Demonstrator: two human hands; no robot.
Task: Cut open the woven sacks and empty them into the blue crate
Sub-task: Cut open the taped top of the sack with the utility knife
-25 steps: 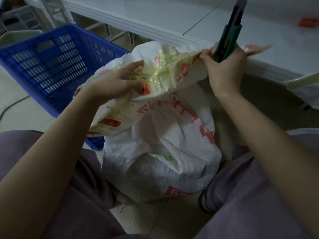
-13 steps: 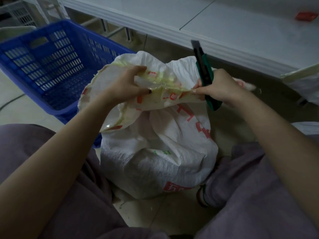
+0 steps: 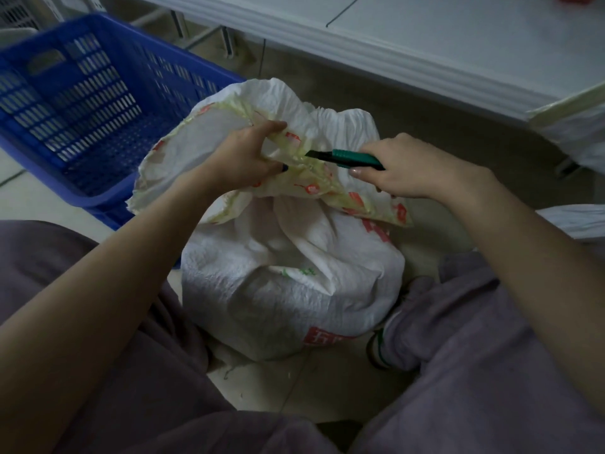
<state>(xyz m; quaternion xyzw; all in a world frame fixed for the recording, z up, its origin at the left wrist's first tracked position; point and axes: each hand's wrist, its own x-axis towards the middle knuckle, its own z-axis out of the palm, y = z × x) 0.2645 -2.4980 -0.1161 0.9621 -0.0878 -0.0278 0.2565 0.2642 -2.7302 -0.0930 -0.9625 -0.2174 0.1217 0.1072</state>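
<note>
Fingers [image 3: 262, 129] of left hand [image 3: 242, 155] pinch bunched top of sack [image 3: 288, 283], standing on floor beside blue crate [image 3: 65, 103]. Soft, slick weave, likely heavy: keep neck taut. Knife [image 3: 347, 157] clenched in right hand [image 3: 409, 168].

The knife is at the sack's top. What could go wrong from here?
The knife, held by the right hand, points at the left hand, which grips the sack close by; a slip may cut it. The sack stands on the floor, outside the blue crate; a deep cut may spill contents there.
</note>
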